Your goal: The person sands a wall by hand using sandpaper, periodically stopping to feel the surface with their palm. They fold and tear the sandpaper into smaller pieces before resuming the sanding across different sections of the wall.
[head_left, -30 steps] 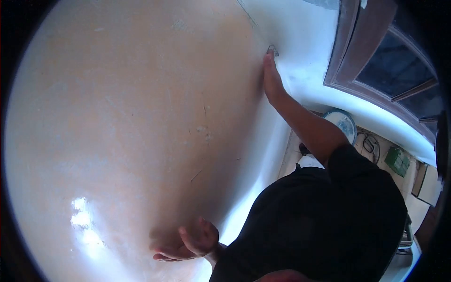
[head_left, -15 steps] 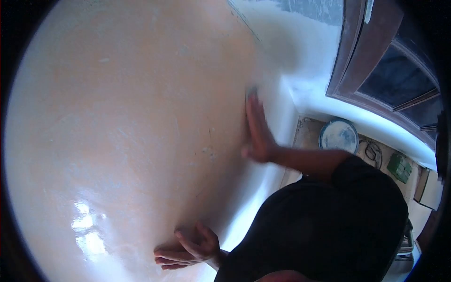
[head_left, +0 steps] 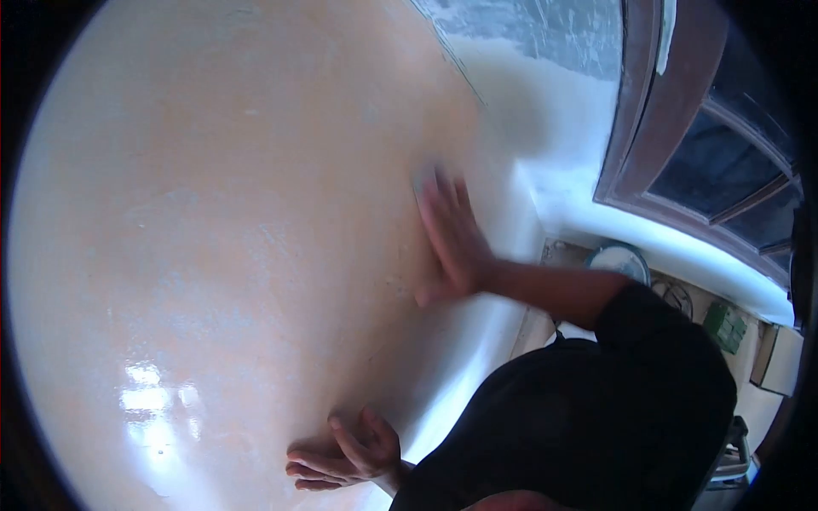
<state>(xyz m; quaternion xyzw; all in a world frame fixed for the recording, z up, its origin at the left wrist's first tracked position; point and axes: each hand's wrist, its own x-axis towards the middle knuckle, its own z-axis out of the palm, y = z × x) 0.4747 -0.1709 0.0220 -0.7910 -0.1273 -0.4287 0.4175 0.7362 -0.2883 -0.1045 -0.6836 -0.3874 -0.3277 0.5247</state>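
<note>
Pressing a blurred piece (head_left: 425, 177) to the wall (head_left: 221, 204), the right hand (head_left: 458, 247) holds it, the left hand (head_left: 362, 457) released.

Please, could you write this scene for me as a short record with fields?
surface: pale brownish wall, with bright glare at lower left
right hand: at the wall, blurred
by its fingers: small greyish piece, too blurred to identify
left hand: at the wall, fingers spread, no tool visible; contact uncertain
clothing: dark short-sleeved shirt
background: round pail, partly behind the right arm; green box
upper right: brown frame with dark panes
</note>
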